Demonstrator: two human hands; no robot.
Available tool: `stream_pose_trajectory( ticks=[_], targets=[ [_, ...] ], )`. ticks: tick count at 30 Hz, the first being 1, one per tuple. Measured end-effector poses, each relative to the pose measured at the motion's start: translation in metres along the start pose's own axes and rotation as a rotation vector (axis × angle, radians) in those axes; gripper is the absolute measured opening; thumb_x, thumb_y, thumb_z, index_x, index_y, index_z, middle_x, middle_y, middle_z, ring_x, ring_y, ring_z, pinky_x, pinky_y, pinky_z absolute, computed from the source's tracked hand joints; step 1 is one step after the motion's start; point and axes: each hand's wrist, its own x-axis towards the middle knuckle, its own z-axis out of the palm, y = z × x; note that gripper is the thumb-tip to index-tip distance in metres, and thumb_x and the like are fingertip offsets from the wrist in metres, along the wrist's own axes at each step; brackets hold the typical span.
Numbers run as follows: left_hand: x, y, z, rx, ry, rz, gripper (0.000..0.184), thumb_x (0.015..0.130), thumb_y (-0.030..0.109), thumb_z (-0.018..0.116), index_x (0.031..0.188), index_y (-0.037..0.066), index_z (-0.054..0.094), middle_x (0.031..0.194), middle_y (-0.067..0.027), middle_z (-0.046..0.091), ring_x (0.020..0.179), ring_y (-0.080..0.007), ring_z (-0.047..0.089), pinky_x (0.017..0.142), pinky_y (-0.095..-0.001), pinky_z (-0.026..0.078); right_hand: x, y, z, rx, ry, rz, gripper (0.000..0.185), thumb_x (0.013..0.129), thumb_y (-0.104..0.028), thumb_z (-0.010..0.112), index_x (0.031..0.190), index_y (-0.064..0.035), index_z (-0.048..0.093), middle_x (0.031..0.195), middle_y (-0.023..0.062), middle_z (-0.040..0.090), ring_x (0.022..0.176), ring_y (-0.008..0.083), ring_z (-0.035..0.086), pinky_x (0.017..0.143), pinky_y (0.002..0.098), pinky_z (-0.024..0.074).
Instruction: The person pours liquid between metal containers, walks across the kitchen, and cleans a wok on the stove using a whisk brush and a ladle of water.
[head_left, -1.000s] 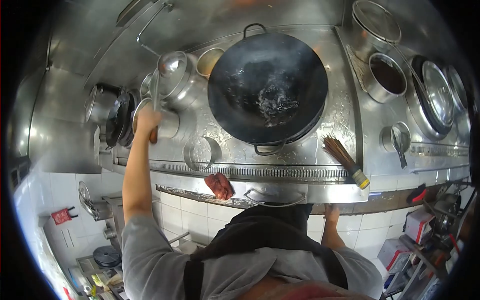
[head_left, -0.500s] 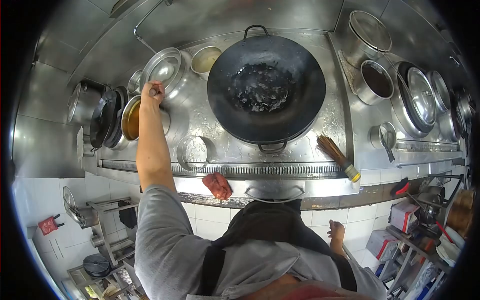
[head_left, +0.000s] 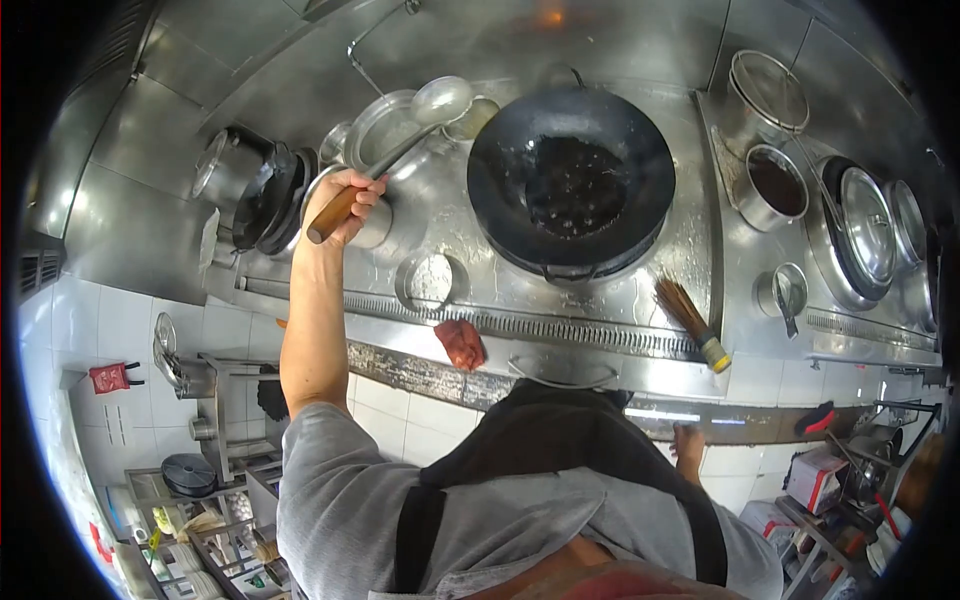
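Observation:
My left hand (head_left: pixel 352 200) is closed around the brown wooden handle of a long metal ladle (head_left: pixel 442 101). The ladle slants up and away, its round bowl raised over the metal pots at the back left. A large black wok (head_left: pixel 497 190) sits to the right of the ladle, with dark, glossy, speckled liquid in its bottom. Low at the counter's front right hangs my right hand (head_left: pixel 688 441), apart from everything on the stove; its fingers are too small and blurred to read.
A bamboo wok brush (head_left: pixel 690 320) lies right of the wok. Along the front edge are a metal ring (head_left: pixel 430 282) and a red cloth (head_left: pixel 460 345). A pot of dark liquid (head_left: pixel 775 187) and a lidded pan (head_left: pixel 867 225) stand at right, dark pans (head_left: pixel 278 200) at left.
The ladle has lifted into plain view from the pots at the left, its bowl now higher and farther right. The whole view has shifted, and my right hand stays low.

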Motion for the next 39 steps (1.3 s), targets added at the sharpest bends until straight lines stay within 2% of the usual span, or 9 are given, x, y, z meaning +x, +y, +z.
stream_pose_trajectory(
  ticks=[10,15,17,21,26,28,29,32,39],
  targets=[
    [0.003,-0.037,0.0,0.846,0.206,0.243,0.041,0.064,0.003,0.057,0.104,-0.008,0.058,0.066,-0.0075,0.053,0.045,-0.0114,0.047,0.039,-0.0255,0.037,-0.022,-0.005,-0.004,0.064,0.018,0.062,0.035,0.084,-0.028,0.059,0.094,0.0053,0.061,0.067,0.0109,0.061,0.048,0.0183,0.061,0.037,0.0284,0.0472],
    [0.08,-0.01,-0.054,1.722,0.578,0.562,0.039,0.068,0.009,0.057,0.104,-0.002,0.061,0.094,-0.0193,0.064,0.084,-0.0285,0.064,0.07,-0.0365,0.051,-0.077,-0.02,-0.015,-0.099,0.023,0.023,0.036,0.084,-0.028,0.058,0.095,0.0058,0.062,0.066,0.0109,0.062,0.048,0.0183,0.062,0.038,0.0286,0.0476],
    [0.12,0.004,-0.07,1.849,0.765,0.191,0.038,0.071,0.014,0.056,0.106,0.0,0.061,0.111,-0.0206,0.06,0.107,-0.0336,0.056,0.088,-0.0401,0.046,-0.096,-0.025,-0.013,-0.061,0.085,0.123,0.035,0.083,-0.027,0.057,0.093,0.0055,0.062,0.066,0.0109,0.062,0.048,0.0183,0.062,0.037,0.0291,0.0474],
    [0.193,0.011,-0.109,1.887,0.757,0.083,0.034,0.074,0.015,0.056,0.105,0.003,0.063,0.113,-0.0195,0.059,0.109,-0.033,0.055,0.088,-0.039,0.046,-0.12,-0.02,-0.004,-0.067,0.133,0.183,0.034,0.082,-0.026,0.057,0.091,0.0058,0.063,0.064,0.0123,0.062,0.047,0.0186,0.061,0.037,0.0304,0.0473],
    [0.28,0.03,-0.19,2.011,0.442,-0.103,0.02,0.069,0.009,0.057,0.084,0.0,0.067,0.095,-0.0215,0.064,0.089,-0.0299,0.064,0.079,-0.0343,0.05,-0.135,-0.021,0.006,-0.113,0.137,0.176,0.034,0.082,-0.027,0.056,0.09,0.0055,0.064,0.059,0.0148,0.062,0.044,0.0198,0.061,0.039,0.0311,0.0476],
    [0.284,0.045,-0.225,0.273,0.1,-0.002,0.004,0.066,0.003,0.055,0.067,-0.001,0.057,0.07,-0.0187,0.06,0.062,-0.0274,0.059,0.061,-0.0315,0.051,-0.138,-0.033,0.01,-0.12,0.144,0.168,0.035,0.082,-0.028,0.056,0.091,0.0055,0.064,0.06,0.0157,0.063,0.044,0.0198,0.06,0.04,0.0311,0.0478],
    [0.273,0.042,-0.202,-0.024,0.28,0.007,0.011,0.066,-0.003,0.052,0.06,0.002,0.045,0.058,-0.0113,0.047,0.048,-0.0215,0.045,0.046,-0.0278,0.043,-0.135,-0.032,0.012,-0.115,0.14,0.17,0.035,0.082,-0.028,0.056,0.091,0.0055,0.064,0.06,0.0157,0.063,0.044,0.0198,0.06,0.04,0.0311,0.0478],
    [0.21,0.033,-0.161,-0.061,0.239,0.268,0.011,0.067,-0.006,0.05,0.062,0.0,0.042,0.057,-0.0095,0.044,0.047,-0.0193,0.046,0.041,-0.0233,0.04,-0.117,-0.02,0.016,-0.118,0.127,0.095,0.036,0.082,-0.029,0.056,0.091,0.0053,0.064,0.058,0.0154,0.062,0.043,0.0195,0.059,0.042,0.0308,0.0479],
    [0.089,0.042,-0.082,0.027,0.09,0.16,0.011,0.072,-0.003,0.049,0.081,-0.008,0.044,0.068,-0.0096,0.046,0.049,-0.0116,0.047,0.038,-0.015,0.039,-0.061,-0.01,0.013,0.011,0.075,0.161,0.035,0.082,-0.03,0.058,0.093,0.0023,0.064,0.058,0.0137,0.062,0.042,0.0194,0.058,0.042,0.0316,0.047]
  ],
)
